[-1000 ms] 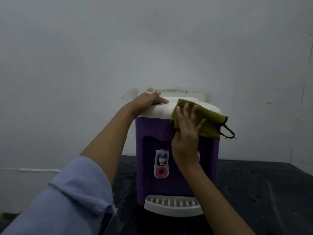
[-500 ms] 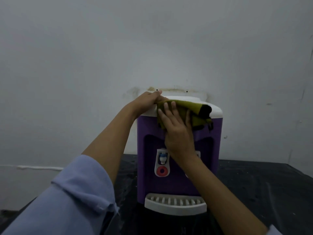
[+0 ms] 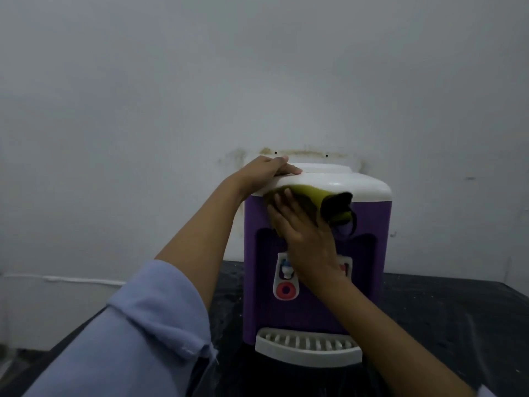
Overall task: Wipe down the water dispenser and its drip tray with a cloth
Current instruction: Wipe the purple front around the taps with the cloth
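A purple water dispenser point(image 3: 369, 253) with a white top point(image 3: 357, 183) stands on a dark counter. Its white slotted drip tray point(image 3: 307, 346) juts out at the bottom front. My left hand point(image 3: 263, 170) rests flat on the top's left corner, holding the dispenser steady. My right hand point(image 3: 303, 227) presses an olive-green cloth point(image 3: 312, 197) against the upper front, just under the white rim. The cloth's black-edged end bunches up to the right of my fingers. A tap with a red button point(image 3: 285, 289) shows below my right wrist; the other tap is mostly hidden.
The dispenser sits on a dark speckled counter point(image 3: 458, 316) close against a pale stained wall point(image 3: 257, 81). A thin white cable point(image 3: 71, 279) runs along the wall at the left. My light-blue sleeve point(image 3: 137, 333) fills the lower left.
My right hand has slid the cloth leftward and down, from the white top's front edge onto the upper purple front. The left hand stayed on the top corner.
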